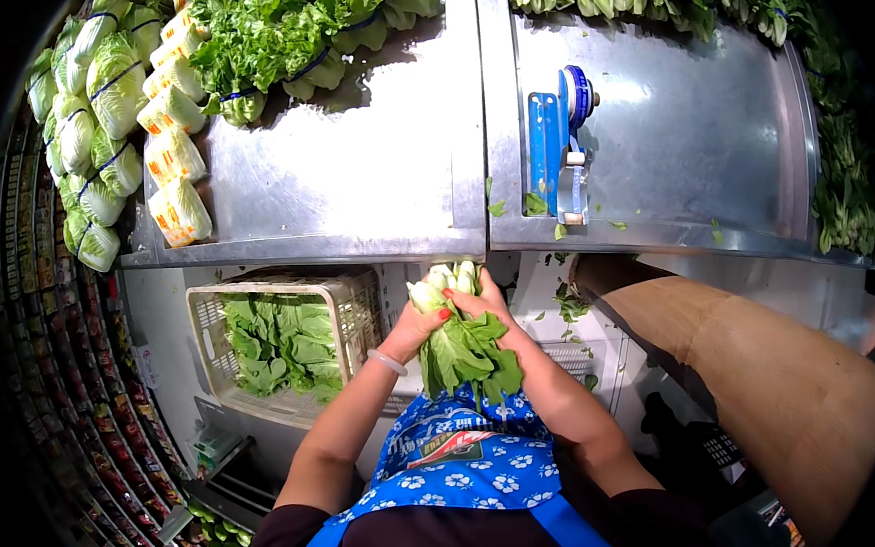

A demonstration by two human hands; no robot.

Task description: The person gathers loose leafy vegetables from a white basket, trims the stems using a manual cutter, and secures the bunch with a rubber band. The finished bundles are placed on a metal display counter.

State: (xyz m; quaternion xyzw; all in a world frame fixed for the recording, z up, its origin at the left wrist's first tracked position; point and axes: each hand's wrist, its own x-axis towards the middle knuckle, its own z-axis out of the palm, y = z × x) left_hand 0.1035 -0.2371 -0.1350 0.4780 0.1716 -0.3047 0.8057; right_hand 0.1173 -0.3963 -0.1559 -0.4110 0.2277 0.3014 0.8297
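Observation:
Both my hands hold one bunch of bok choy (pixel 465 353) just in front of the metal counter's edge. Its pale stem ends point toward the counter, and the green leaves hang toward my blue flowered apron. My left hand (pixel 418 328) wraps the stems from the left side. From the right, my right hand (pixel 483 302) closes around the same stems, its fingers partly hidden. On the counter ahead to the right stands a blue tape dispenser (pixel 542 155) with a roll of blue tape (pixel 576 89), apart from both hands.
A white plastic crate (pixel 256 288) of loose leafy greens (pixel 278 344) stands left, below the counter (pixel 364 159). Banded lettuce (pixel 282 33), wrapped packs (pixel 176 157) and napa cabbages (pixel 118 84) line the far left. A large tan column-like shape (pixel 743 362) stands at right.

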